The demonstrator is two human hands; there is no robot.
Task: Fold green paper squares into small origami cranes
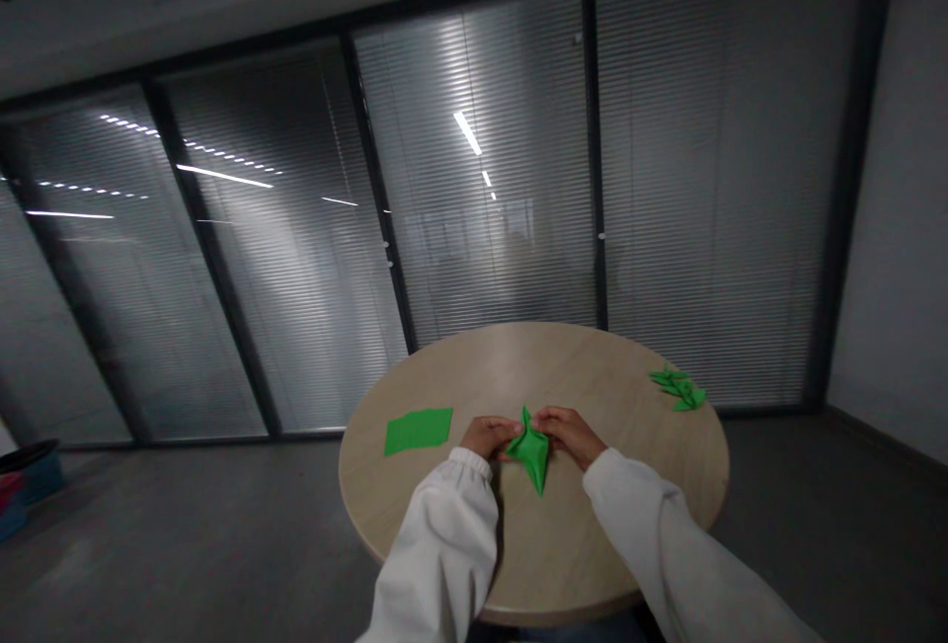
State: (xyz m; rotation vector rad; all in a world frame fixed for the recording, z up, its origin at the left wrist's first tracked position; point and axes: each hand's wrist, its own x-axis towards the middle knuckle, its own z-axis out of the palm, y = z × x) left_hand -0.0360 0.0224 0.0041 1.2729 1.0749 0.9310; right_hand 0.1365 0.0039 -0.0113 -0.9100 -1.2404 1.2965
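Note:
A folded green paper piece (531,457), long and pointed at both ends, is between my two hands over the middle of the round table (563,564). My left hand (489,436) pinches its left side. From the right, my right hand (572,434) grips the paper near its upper point, fingers closed. Some of the fingertips are hidden behind the paper. Left of my left hand lies a flat green paper sheet (419,431).
Several small folded green paper pieces (679,388) lie in a cluster near the table's right edge. Behind the table runs a glass partition with blinds (489,258). Dark blue and red bins (37,473) stand on the floor at far left.

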